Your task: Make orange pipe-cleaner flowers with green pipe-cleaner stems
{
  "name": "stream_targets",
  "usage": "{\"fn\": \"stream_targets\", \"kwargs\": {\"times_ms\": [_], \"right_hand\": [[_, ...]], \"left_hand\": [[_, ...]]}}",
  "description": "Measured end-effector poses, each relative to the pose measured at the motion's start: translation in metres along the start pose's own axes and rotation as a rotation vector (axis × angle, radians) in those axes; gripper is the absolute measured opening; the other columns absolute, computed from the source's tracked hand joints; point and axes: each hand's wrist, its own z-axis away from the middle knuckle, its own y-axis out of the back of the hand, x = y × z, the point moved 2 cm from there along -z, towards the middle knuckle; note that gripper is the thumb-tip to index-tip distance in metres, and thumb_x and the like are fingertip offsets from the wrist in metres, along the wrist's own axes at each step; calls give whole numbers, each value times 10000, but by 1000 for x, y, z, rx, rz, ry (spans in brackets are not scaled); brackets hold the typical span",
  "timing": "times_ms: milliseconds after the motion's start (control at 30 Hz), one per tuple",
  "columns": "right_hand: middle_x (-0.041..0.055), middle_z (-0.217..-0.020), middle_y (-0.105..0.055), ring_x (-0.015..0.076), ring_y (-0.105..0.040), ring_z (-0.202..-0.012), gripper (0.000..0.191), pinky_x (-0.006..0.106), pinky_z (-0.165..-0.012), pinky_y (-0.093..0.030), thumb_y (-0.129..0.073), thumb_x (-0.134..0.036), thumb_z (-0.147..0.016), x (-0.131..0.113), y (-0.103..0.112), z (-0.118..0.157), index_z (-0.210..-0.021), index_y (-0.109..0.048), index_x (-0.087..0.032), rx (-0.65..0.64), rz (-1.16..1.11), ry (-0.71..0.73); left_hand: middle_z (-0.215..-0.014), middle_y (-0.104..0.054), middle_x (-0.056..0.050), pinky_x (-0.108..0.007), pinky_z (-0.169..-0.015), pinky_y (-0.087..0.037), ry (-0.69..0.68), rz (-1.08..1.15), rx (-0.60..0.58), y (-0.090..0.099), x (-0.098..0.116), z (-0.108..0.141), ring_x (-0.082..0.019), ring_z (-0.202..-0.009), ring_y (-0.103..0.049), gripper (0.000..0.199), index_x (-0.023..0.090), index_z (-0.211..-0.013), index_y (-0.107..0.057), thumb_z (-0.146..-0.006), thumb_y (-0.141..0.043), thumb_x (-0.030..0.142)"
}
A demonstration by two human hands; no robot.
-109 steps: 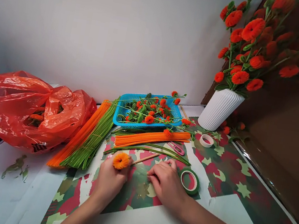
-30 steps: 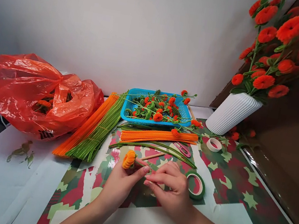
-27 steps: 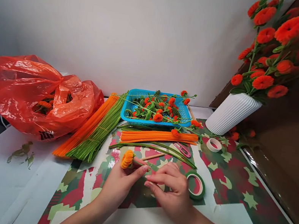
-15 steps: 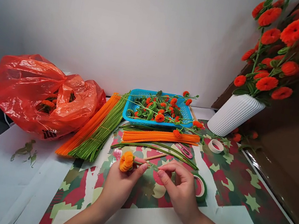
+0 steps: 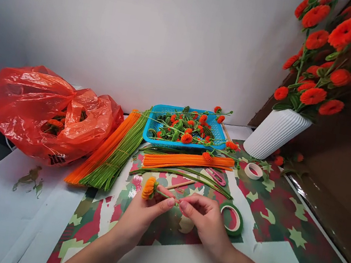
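Note:
My left hand (image 5: 143, 218) is closed round the thin green stem of an orange pipe-cleaner flower (image 5: 149, 188). The bloom stands above the fingers and faces left, with its green base to the right. Thumb and fingers pinch the stem near its lower end. My right hand (image 5: 205, 220) is closed in a pinch at that same end, fingertips almost touching the left thumb. A small bit of thin green strip (image 5: 177, 203), which looks like floral tape, shows between the hands; the fingers hide most of it. A roll of green floral tape (image 5: 238, 228) lies just right of my right hand.
Behind the hands lie a wooden stick (image 5: 181, 184), pink snips (image 5: 215, 176), green stems (image 5: 185, 172) and orange pipe cleaners (image 5: 186, 163). Further back are a blue basket (image 5: 146, 128) of flowers, a red bag (image 5: 29, 110), a white tape roll (image 5: 253, 171) and a white vase (image 5: 275, 135).
My right hand has moved left and slightly down, closing the gap to my left hand. The flower has turned so its bloom shows more from the side.

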Motion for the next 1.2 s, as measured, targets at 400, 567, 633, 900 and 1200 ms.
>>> {"fn": "stream_targets", "kwargs": {"times_ms": [400,567,633,900,1200], "right_hand": [[24,-643,-656,145,-551,-604,114,275,-573,-440,-682,-262,-803,-23,3,5,-721,-728,-198,68,370,421],[12,-636,-658,144,-575,-610,48,319,-652,-430,-687,-190,-801,-18,-2,11,-781,-727,-206,-28,510,675],[12,-648,-673,147,-587,-611,54,323,-652,-427,-684,-187,-803,-15,-3,11,-810,-731,-214,-46,522,693],[19,-612,-639,138,-534,-559,71,268,-532,-412,-691,-228,-780,-13,-1,2,-739,-745,-206,-5,407,448],[20,-671,-648,137,-536,-632,174,250,-568,-412,-697,-341,-762,-13,4,-7,-704,-712,-178,-82,120,105]], "left_hand": [[-660,-628,-29,-238,-607,-432,49,-167,-118,-7,-2,-1,-154,-651,-558,275,145,-731,-693,-671,-778,400],[-578,-564,30,-188,-488,-328,31,-122,79,-2,-2,-1,-78,-512,-433,297,159,-702,-651,-617,-812,393],[-570,-541,46,-183,-473,-307,24,-76,120,-1,-1,-2,-66,-493,-404,315,166,-716,-647,-597,-825,397],[-691,-628,1,-195,-523,-333,58,-13,110,1,-3,-1,-85,-560,-457,340,172,-738,-647,-582,-830,413],[-753,-618,3,-196,-603,-404,78,-8,-5,-1,1,0,-118,-697,-528,269,187,-725,-646,-639,-809,383]]}}
